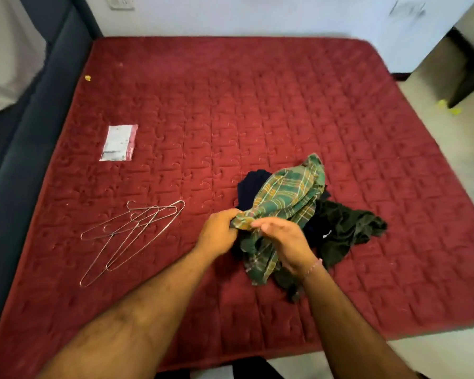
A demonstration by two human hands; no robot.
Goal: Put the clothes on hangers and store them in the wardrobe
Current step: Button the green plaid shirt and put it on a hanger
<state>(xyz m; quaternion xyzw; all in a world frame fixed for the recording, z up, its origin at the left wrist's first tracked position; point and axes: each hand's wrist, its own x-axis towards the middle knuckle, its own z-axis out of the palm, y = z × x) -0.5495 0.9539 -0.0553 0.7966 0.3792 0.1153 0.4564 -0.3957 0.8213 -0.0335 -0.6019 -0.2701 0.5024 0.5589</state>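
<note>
A: Two hands on the green plaid shirt (pixel 287 195)?
B: Yes. The left hand (pixel 219 233) grips its bunched end, and the right hand (pixel 285 242) curls around the cloth just beside it.
A: Where is it?
B: On the red mattress (pixel 257 105), atop dark clothes (pixel 345 231). The wire hangers (pixel 129 236) lie left of the shirt, apart from it.

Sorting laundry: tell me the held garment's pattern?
Green plaid shirt with yellow and white lines; head view.
</note>
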